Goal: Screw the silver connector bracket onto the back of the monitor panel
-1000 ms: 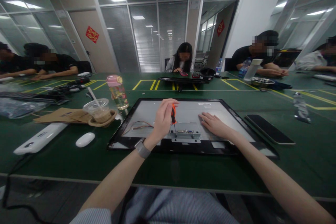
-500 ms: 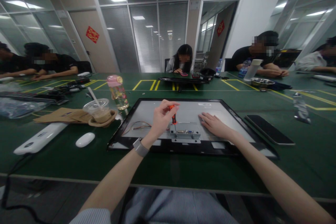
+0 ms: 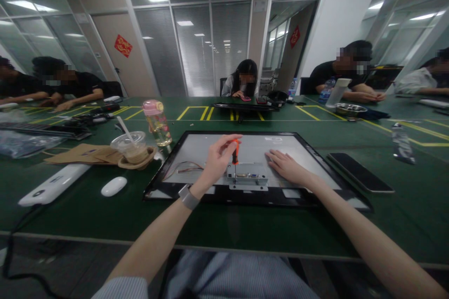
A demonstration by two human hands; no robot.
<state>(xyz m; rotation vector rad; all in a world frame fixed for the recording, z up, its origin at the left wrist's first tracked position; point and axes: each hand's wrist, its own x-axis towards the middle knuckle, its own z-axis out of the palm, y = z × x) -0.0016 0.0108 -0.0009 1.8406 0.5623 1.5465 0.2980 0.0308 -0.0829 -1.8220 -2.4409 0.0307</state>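
Closed around the top of an orange-and-black screwdriver [image 3: 235, 153], my left hand [image 3: 218, 158] is over the panel's middle. The screwdriver stands nearly upright, its shaft reaching down to a metal bracket [image 3: 248, 181] with connector ports. This bracket sits at the near edge of a flat grey panel with a black frame [image 3: 301, 199]. My right hand [image 3: 288, 167] lies flat on the panel to the right of the bracket, fingers spread, holding nothing. Thin wires [image 3: 187, 166] rest on the panel at the left.
Left of the panel are a white mouse [image 3: 114, 187], a white power strip [image 3: 54, 186], an iced drink cup [image 3: 129, 145] and a pink-lidded bottle [image 3: 157, 124]. A dark phone [image 3: 359, 173] lies to the right. Several people sit across the table.
My left hand has shifted slightly to the right, and the screwdriver's handle is tilted a little differently. My right hand stays where it was.
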